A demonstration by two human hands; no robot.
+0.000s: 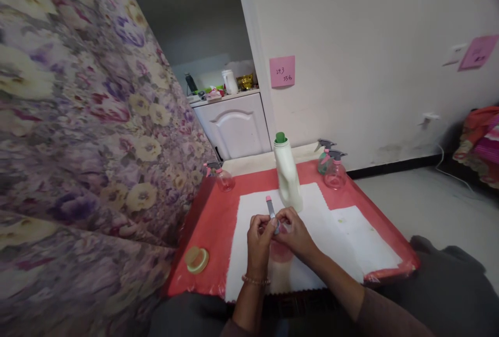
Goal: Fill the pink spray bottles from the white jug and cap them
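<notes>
My left hand point(258, 236) and my right hand point(295, 233) meet over a white cloth point(249, 269) on a red table point(210, 222). Both are closed around a small pink spray bottle point(280, 251), whose grey and pink trigger head point(270, 207) sticks up between my fingers. The bottle's body is mostly hidden under my hands. A tall white bottle with a green cap point(287, 173) stands upright just behind my hands.
Two spray bottles, green point(323, 159) and pink point(335, 173), stand at the table's far right. Another pink one point(223, 177) is far left. A round lid point(197, 259) lies near left. A floral curtain point(78, 134) hangs close on the left. White cabinet point(236, 126) behind.
</notes>
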